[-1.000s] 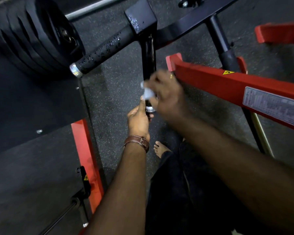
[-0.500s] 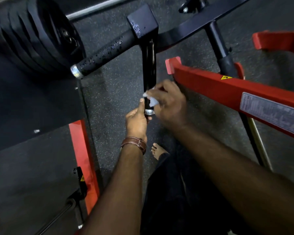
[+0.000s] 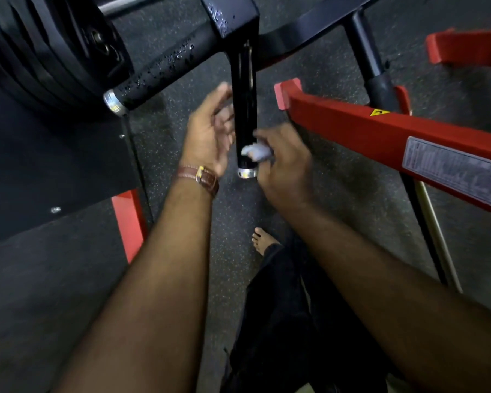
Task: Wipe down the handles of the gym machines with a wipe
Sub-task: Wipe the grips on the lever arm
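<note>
Near the lower end of the upright handle point(image 3: 244, 120), just above its metal end cap point(image 3: 247, 173), the right hand point(image 3: 284, 165) is pinching a bunched white wipe point(image 3: 255, 151) against the black grip, probably to rub the part palms touch. The handle's long axis is running up and down the view, its capped end pointing toward the person. The left hand point(image 3: 210, 134) is hovering beside it, fingers relaxed and holding nothing, likely ready to steady it. A second, droplet-covered handle point(image 3: 159, 72) is angling left, toward the weight plates point(image 3: 48, 49).
</note>
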`<state>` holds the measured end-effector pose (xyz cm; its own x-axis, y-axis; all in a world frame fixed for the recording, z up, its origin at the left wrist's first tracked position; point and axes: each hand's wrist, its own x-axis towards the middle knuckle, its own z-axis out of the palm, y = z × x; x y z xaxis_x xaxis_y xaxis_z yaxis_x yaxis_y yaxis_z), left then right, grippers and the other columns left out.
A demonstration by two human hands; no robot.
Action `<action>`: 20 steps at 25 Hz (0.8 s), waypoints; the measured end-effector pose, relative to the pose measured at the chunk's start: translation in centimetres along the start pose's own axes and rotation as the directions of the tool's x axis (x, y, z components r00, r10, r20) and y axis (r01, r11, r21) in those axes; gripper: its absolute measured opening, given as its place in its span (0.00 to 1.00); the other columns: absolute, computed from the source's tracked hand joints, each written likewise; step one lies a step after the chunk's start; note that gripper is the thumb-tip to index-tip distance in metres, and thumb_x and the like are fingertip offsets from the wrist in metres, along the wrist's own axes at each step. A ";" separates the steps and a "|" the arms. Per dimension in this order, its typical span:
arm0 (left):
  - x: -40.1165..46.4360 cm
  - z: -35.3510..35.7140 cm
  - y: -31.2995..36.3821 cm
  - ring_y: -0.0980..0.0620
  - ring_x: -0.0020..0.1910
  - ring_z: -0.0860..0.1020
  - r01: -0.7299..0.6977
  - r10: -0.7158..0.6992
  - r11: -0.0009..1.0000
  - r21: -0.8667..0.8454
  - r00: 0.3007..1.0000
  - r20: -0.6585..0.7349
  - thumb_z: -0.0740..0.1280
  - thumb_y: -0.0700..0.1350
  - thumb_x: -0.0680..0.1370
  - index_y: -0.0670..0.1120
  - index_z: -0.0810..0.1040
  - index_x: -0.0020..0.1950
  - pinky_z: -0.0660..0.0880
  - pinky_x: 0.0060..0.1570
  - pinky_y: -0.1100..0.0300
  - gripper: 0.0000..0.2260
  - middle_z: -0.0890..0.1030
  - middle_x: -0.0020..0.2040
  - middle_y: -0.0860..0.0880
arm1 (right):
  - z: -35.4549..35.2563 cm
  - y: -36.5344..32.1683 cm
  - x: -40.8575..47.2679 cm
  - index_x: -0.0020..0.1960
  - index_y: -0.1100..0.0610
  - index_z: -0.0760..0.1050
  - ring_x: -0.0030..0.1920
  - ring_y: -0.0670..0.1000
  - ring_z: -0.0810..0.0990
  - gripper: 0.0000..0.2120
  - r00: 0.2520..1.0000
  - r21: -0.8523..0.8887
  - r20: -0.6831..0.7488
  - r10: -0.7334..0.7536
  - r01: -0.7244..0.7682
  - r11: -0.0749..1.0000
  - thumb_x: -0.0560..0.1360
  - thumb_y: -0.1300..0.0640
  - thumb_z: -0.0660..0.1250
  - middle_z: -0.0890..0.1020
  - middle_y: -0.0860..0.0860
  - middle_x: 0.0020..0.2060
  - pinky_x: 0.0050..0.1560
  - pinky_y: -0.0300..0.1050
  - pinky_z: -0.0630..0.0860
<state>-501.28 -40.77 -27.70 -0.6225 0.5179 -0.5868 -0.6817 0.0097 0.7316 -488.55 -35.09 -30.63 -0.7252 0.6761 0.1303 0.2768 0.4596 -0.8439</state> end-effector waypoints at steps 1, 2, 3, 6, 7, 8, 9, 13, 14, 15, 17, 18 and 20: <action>0.5 0.7 0.6 0.43 0.49 0.81 0.011 -0.012 1.000 0.020 0.998 0.057 0.66 0.49 0.79 0.43 0.79 0.51 0.78 0.49 0.52 0.09 0.84 0.50 0.41 | -0.2 -0.4 1.2 0.50 0.65 0.82 0.41 0.51 0.77 0.14 0.999 0.024 -0.045 0.007 -0.006 1.000 0.66 0.73 0.68 0.79 0.58 0.42 0.43 0.36 0.74; 1.0 1.3 0.7 0.42 0.48 0.81 0.012 -0.016 0.999 0.052 0.996 0.088 0.68 0.47 0.78 0.42 0.78 0.50 0.78 0.49 0.52 0.08 0.84 0.51 0.39 | -0.3 -0.5 1.6 0.50 0.65 0.81 0.42 0.46 0.76 0.12 0.997 0.038 -0.073 0.016 -0.013 0.999 0.67 0.72 0.69 0.79 0.57 0.43 0.44 0.29 0.71; 1.4 1.8 0.6 0.44 0.45 0.81 -0.001 -0.009 0.994 0.106 0.996 0.094 0.69 0.45 0.78 0.42 0.77 0.49 0.79 0.45 0.54 0.06 0.84 0.49 0.40 | -0.4 -0.3 1.2 0.49 0.64 0.81 0.42 0.43 0.75 0.10 0.996 0.052 -0.072 0.060 -0.057 0.997 0.68 0.71 0.71 0.79 0.55 0.43 0.44 0.26 0.70; 2.4 2.2 -0.1 0.51 0.31 0.77 -0.057 0.045 0.960 0.274 0.998 0.052 0.72 0.40 0.76 0.43 0.75 0.45 0.74 0.34 0.60 0.06 0.80 0.35 0.47 | 0.3 -1.0 -3.4 0.53 0.61 0.82 0.43 0.46 0.80 0.08 0.875 0.166 0.039 0.483 -0.482 0.860 0.75 0.65 0.71 0.82 0.52 0.45 0.47 0.40 0.79; 2.6 2.1 -0.3 0.52 0.29 0.74 -0.064 0.051 0.958 0.281 0.997 0.052 0.72 0.38 0.76 0.43 0.74 0.45 0.72 0.32 0.61 0.07 0.78 0.33 0.48 | 0.8 -1.4 -4.3 0.55 0.61 0.82 0.44 0.47 0.83 0.07 0.751 0.358 0.085 0.655 -0.637 0.683 0.77 0.64 0.70 0.84 0.53 0.45 0.47 0.42 0.81; 2.6 2.0 -0.4 0.53 0.28 0.73 -0.071 0.057 0.958 0.279 0.997 0.057 0.71 0.36 0.76 0.43 0.74 0.45 0.71 0.31 0.61 0.07 0.76 0.33 0.48 | 1.4 -2.0 -4.2 0.55 0.64 0.81 0.44 0.48 0.84 0.07 0.577 0.584 0.177 0.798 -0.714 0.387 0.78 0.65 0.68 0.84 0.54 0.46 0.48 0.42 0.82; 2.6 1.8 -0.5 0.53 0.28 0.72 -0.077 0.061 0.959 0.272 0.996 0.066 0.71 0.34 0.76 0.43 0.73 0.45 0.71 0.30 0.62 0.08 0.75 0.33 0.48 | 1.9 -2.5 -3.5 0.55 0.66 0.79 0.44 0.51 0.85 0.07 0.401 0.731 0.317 0.860 -0.681 0.048 0.80 0.66 0.65 0.84 0.57 0.46 0.50 0.44 0.83; 2.5 1.7 -0.6 0.53 0.29 0.71 -0.087 0.060 0.966 0.242 0.991 0.116 0.70 0.32 0.75 0.43 0.72 0.47 0.71 0.31 0.62 0.09 0.74 0.36 0.47 | 2.7 -3.6 -2.4 0.64 0.75 0.70 0.51 0.62 0.83 0.15 0.190 0.660 0.750 0.633 -0.277 -0.698 0.83 0.67 0.54 0.81 0.68 0.48 0.53 0.47 0.82; 2.5 1.6 -0.5 0.53 0.30 0.72 -0.086 0.058 0.966 0.242 0.991 0.123 0.70 0.32 0.75 0.43 0.72 0.47 0.71 0.31 0.62 0.10 0.74 0.37 0.47 | 2.5 -3.9 -2.5 0.65 0.76 0.69 0.51 0.63 0.83 0.15 0.193 0.657 0.753 0.629 -0.266 -0.705 0.83 0.68 0.54 0.81 0.69 0.49 0.51 0.48 0.83; 2.6 1.6 -0.5 0.53 0.30 0.72 -0.088 0.058 0.966 0.245 0.990 0.127 0.70 0.32 0.75 0.43 0.72 0.47 0.71 0.31 0.61 0.10 0.74 0.37 0.46 | 2.2 -4.2 -2.5 0.63 0.74 0.71 0.49 0.63 0.84 0.13 0.169 0.683 0.725 0.667 -0.301 -0.666 0.82 0.68 0.57 0.81 0.67 0.49 0.51 0.49 0.83; 2.6 1.5 -0.6 0.53 0.29 0.72 -0.095 0.065 0.962 0.257 0.990 0.123 0.70 0.32 0.75 0.43 0.72 0.47 0.71 0.31 0.61 0.10 0.74 0.36 0.47 | 1.6 -4.6 -2.7 0.55 0.69 0.78 0.45 0.57 0.85 0.07 0.141 0.772 0.517 0.845 -0.503 -0.388 0.79 0.67 0.66 0.83 0.59 0.44 0.52 0.46 0.83; 2.6 1.5 -0.7 0.54 0.29 0.72 -0.100 0.071 0.961 0.259 0.990 0.120 0.70 0.32 0.75 0.43 0.72 0.47 0.71 0.31 0.61 0.10 0.74 0.36 0.47 | 1.5 -4.6 -2.7 0.53 0.66 0.81 0.44 0.52 0.85 0.06 0.216 0.747 0.304 0.928 -0.659 -0.091 0.77 0.65 0.69 0.85 0.55 0.42 0.52 0.42 0.82; 2.8 1.5 -1.0 0.53 0.29 0.72 -0.107 0.080 0.961 0.256 0.990 0.114 0.70 0.32 0.75 0.44 0.72 0.46 0.71 0.32 0.61 0.09 0.74 0.36 0.47 | 1.4 -4.6 -2.9 0.55 0.62 0.83 0.47 0.47 0.85 0.09 0.593 0.415 -0.023 0.805 -0.726 0.547 0.75 0.63 0.72 0.87 0.52 0.46 0.53 0.37 0.80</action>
<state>-501.74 -38.08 -29.52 -0.6270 0.6113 -0.4830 -0.4901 0.1725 0.8544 -488.61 -39.96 -27.90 -0.1929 0.7842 -0.5898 0.4165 -0.4788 -0.7728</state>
